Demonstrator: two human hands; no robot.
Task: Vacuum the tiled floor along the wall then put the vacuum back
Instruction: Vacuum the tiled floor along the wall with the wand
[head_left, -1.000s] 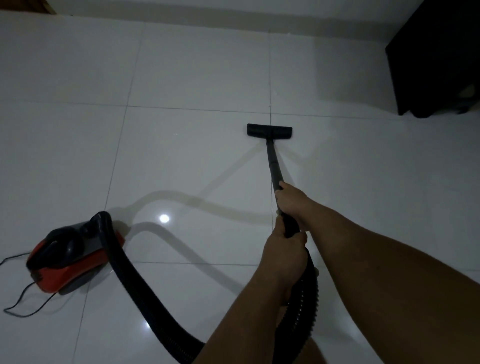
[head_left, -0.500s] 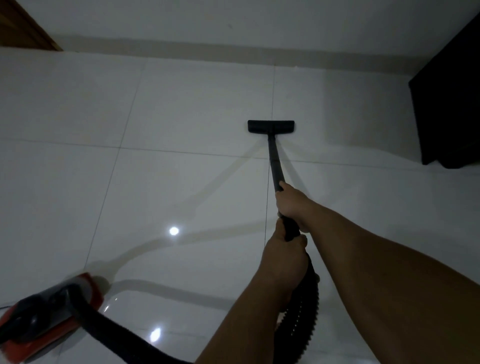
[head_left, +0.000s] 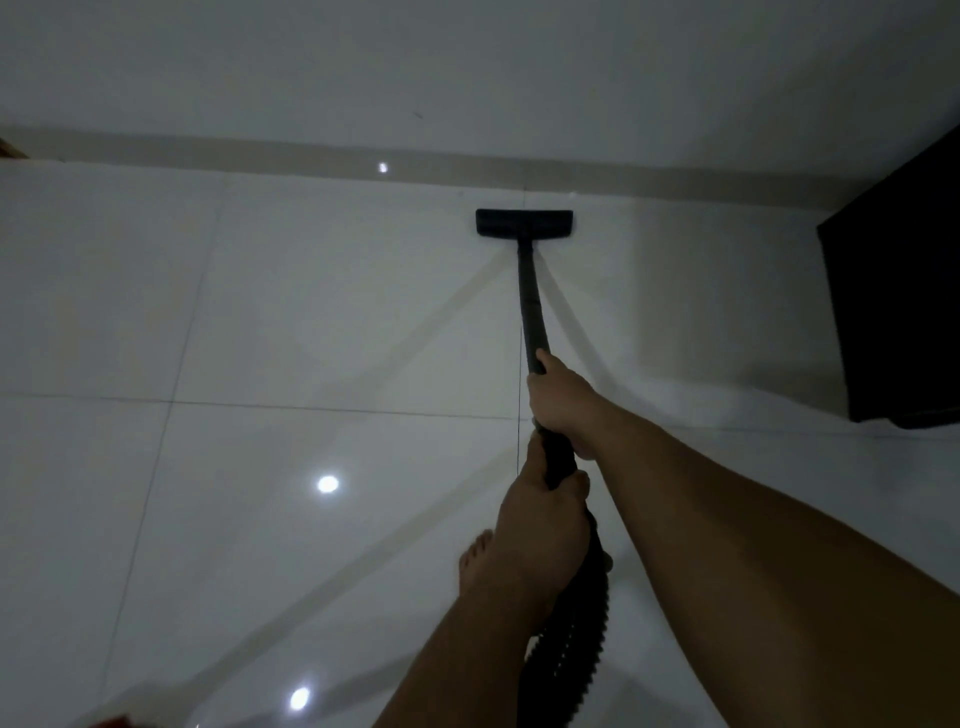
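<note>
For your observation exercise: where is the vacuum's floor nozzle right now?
In the head view, the floor nozzle lies flat on the tiled floor, upper centre, just short of the skirting.

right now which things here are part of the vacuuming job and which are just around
Part of the job:
- floor nozzle, close to the skirting
- wand
- ribbed hose
- right hand and left hand, both gripping the wand
- tiled floor

Just around:
- dark cabinet at right
- bare foot
</note>
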